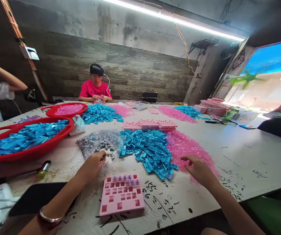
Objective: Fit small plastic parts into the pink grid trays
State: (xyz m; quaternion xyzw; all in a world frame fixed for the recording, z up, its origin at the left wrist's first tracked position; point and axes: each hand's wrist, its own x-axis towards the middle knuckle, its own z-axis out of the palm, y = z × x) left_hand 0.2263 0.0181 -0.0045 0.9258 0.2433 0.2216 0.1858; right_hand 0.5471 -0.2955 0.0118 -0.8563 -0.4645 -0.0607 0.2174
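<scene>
My left hand (96, 162) reaches to a clear plastic bag (111, 137) of small dark and pale pieces, its fingers pressed together; what they hold, if anything, is hidden. On the right, my right hand (195, 166) hovers at the edge of a heap of pink clear pieces (186, 148), fingers apart and nothing in them. Between the hands lies a pile of blue plastic parts (152, 150). Nearest to me is a pink tray (128, 208) with square openings; small clear pieces with dark centres sit in its upper rows.
Red baskets (54, 148) of blue and pink parts stand at the left. Stacked pink trays (149, 124) lie behind the blue pile. Across the table sits a person in a pink shirt (96, 89). A black object (39, 199) and a screwdriver-like tool (42, 169) lie near my left arm.
</scene>
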